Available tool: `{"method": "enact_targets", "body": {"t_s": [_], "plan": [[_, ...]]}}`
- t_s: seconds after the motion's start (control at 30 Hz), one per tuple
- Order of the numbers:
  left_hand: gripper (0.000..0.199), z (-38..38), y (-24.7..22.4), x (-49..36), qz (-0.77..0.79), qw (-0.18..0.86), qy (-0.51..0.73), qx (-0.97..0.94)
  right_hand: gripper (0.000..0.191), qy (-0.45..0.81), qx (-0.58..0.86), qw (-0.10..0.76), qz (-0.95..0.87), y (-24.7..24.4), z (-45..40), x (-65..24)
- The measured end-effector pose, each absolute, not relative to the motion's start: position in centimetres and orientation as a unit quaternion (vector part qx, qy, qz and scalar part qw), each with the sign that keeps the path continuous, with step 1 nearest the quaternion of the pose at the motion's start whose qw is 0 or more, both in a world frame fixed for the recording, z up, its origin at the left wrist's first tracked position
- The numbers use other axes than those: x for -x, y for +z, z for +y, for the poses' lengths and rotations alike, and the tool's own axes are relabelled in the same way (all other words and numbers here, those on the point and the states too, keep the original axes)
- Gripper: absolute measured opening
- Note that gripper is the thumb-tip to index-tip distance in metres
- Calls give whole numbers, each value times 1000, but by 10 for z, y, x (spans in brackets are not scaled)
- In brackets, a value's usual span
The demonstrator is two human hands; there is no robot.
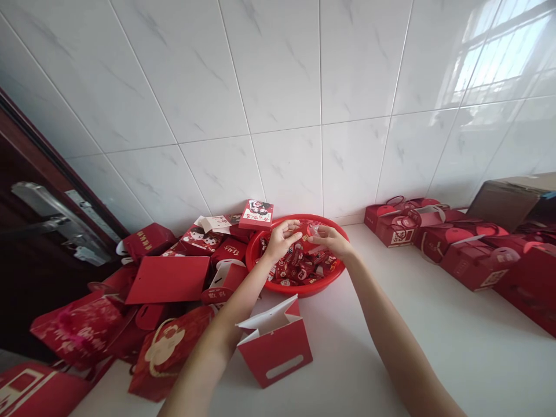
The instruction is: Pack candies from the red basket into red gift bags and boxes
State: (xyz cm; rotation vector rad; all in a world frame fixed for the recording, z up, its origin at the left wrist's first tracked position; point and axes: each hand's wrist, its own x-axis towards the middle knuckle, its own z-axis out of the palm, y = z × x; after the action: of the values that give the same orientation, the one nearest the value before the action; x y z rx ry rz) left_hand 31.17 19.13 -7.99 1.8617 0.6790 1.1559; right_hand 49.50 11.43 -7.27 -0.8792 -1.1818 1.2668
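Observation:
Over a red plastic basket (pixel 319 289) of small red-wrapped candies (pixel 299 269), both hands are raised close together. My right hand (pixel 330 238) pinches a small clear and pinkish wrapped piece (pixel 313 231). To its left, my left hand (pixel 284 238) has its fingers curled and thumb near the fingertips, with a gap between them and nothing visible inside. In front of the basket a red paper bag (pixel 278 350) stands with its white-lined top open, beside my left forearm.
Red gift boxes and bags (pixel 169 278) are piled at the left by a dark door (pixel 26 255). Closed red boxes (pixel 469 255) line the right, before a cardboard box (pixel 504 200). A tiled wall (pixel 286 87) rises behind the white table (pixel 391 324).

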Motion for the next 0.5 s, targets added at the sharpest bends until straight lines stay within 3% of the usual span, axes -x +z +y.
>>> {"method": "enact_targets", "body": {"t_s": [0.27,0.5], "plan": [[38,189,-79,-314,271,435,442,-736,38,546,392,533,-514,-73,113,-496],[41,188,-78,-314,265,421,438,-749,37,514,409,557,-508,-72,111,-495]]}}
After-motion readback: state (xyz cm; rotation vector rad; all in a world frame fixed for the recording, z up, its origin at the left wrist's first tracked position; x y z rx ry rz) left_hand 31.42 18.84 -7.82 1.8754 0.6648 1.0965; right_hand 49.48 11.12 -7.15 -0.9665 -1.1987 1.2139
